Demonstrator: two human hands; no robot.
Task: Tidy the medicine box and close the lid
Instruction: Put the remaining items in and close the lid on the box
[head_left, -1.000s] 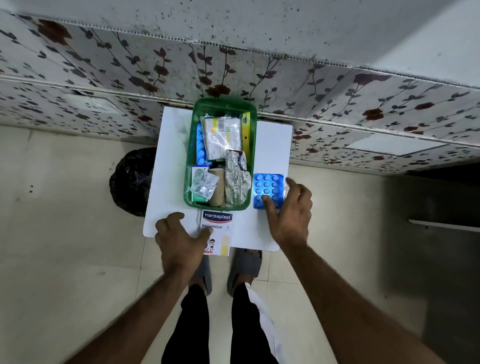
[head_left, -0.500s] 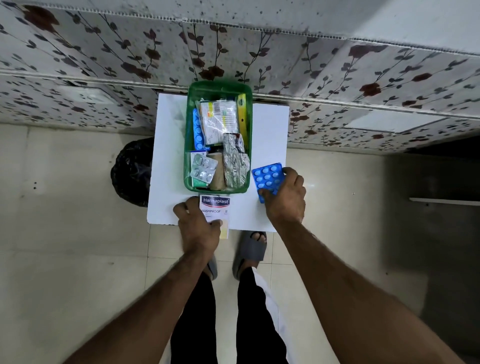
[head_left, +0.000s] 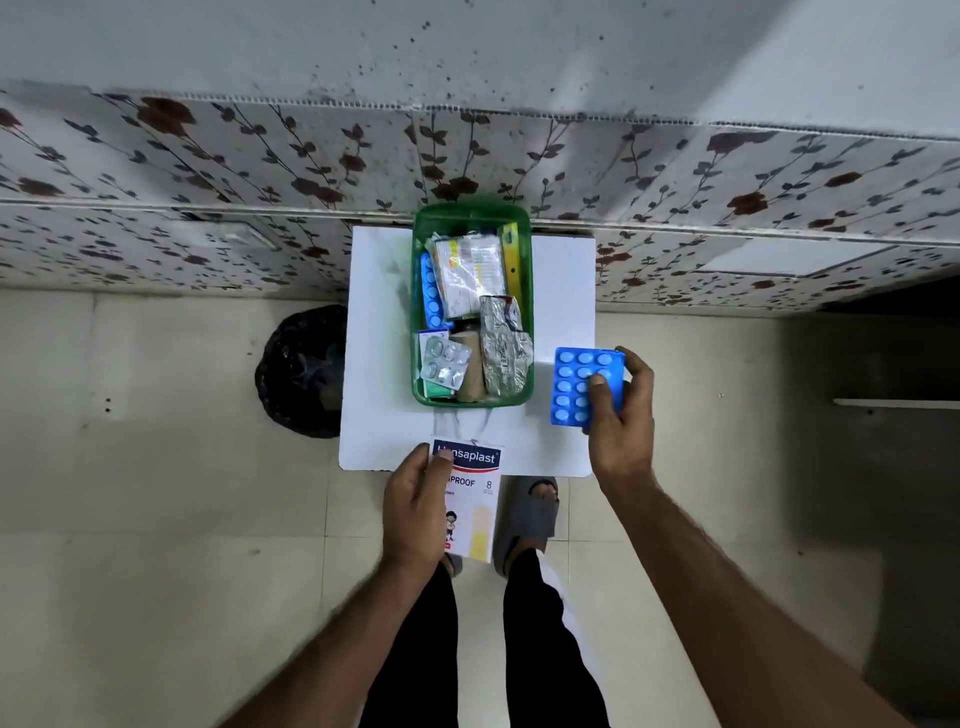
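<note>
A green medicine box (head_left: 471, 214) stands open at the back middle of a small white table (head_left: 382, 364). Inside lie several packs: blue and silver blister strips, a crumpled foil strip and a printed packet. My left hand (head_left: 415, 501) holds a white Hansaplast plaster pack (head_left: 474, 499) lifted over the table's near edge. My right hand (head_left: 621, 410) grips a blue blister strip (head_left: 576, 384) raised to the right of the box, thumb on its face. No lid is visible.
A black bin bag (head_left: 301, 371) sits on the floor left of the table. A floral-patterned wall panel (head_left: 208, 171) runs right behind the table. My feet in grey sandals (head_left: 535, 512) stand under the near edge.
Both hands have closed on their items and lifted them off the table: the plaster pack toward me, the blue strip up at the right of the box.
</note>
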